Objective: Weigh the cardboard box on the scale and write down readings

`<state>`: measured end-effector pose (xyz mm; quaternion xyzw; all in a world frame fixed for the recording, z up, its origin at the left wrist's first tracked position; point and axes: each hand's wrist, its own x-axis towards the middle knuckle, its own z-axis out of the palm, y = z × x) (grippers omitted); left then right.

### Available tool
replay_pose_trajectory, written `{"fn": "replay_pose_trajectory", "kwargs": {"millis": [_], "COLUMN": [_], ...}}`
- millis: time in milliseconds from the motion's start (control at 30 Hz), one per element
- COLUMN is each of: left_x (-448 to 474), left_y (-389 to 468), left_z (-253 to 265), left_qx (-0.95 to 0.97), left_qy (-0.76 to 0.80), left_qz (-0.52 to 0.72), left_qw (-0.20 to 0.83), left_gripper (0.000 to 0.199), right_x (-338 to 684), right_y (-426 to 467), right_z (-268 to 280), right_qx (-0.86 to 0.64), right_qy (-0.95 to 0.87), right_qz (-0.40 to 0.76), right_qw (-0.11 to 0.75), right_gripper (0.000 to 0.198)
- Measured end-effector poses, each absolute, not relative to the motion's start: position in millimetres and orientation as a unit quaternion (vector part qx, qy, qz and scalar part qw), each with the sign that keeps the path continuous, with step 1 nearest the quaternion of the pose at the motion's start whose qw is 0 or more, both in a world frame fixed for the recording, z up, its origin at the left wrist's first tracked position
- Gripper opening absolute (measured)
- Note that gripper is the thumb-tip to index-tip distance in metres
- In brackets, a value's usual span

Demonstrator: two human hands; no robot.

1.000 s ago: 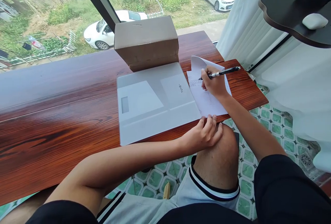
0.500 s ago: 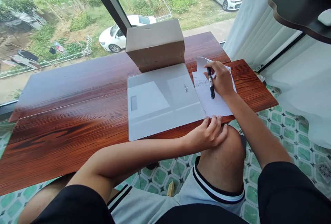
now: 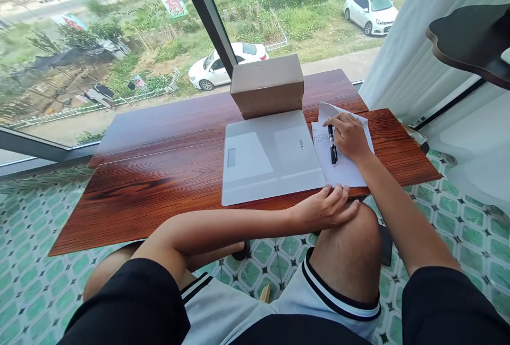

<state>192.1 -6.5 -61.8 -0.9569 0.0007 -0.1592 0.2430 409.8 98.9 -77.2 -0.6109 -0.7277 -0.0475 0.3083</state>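
Observation:
My right hand (image 3: 351, 135) is over a written sheet of paper (image 3: 347, 170), its fingers bent around the upper end of a black pen (image 3: 332, 145). The pen slants down toward me, close against the sheet; the thumb is hidden. The paper's far edge curls up, and small handwriting shows at its left. My left hand (image 3: 326, 208) rests by the table's front edge and on my knee, holding nothing, its fingers loosely apart. Left of the paper lies a flat white scale (image 3: 265, 159) with a small grey display and dark lettering.
A closed cardboard box (image 3: 268, 87) stands behind the scale. The glossy reddish-brown wooden table (image 3: 159, 175) reaches toward a large window with parked cars outside. White curtains (image 3: 398, 58) hang at the right, beside a dark wavy-edged tabletop (image 3: 466, 36). Green-patterned tiles (image 3: 35, 238) cover the floor.
The view has shifted, so the table sits farther right and lower. The pen now looks lower against the paper, with my right hand flatter over it. My left hand stays by the knee.

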Motion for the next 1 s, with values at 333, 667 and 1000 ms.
{"fn": "replay_pose_trajectory", "kwargs": {"millis": [333,667,1000], "left_x": [116,51,-6], "left_y": [-33,-27,48], "left_z": [-47,-42,-28], "left_qx": [-0.964,-0.969,-0.919], "left_qy": [0.090,0.010,-0.112], "left_qz": [-0.170,-0.179,-0.315], "left_qw": [0.183,0.172,0.207], "left_gripper": [0.032,0.031,0.035], "right_x": [409,411,410], "right_y": [97,98,97], "right_z": [-79,-81,-78], "right_qx": [-0.644,-0.650,-0.649], "right_qy": [-0.712,-0.714,-0.723], "right_qz": [-0.042,-0.046,-0.048], "right_qw": [0.278,0.256,0.233], "right_gripper": [0.025,0.022,0.021]}}
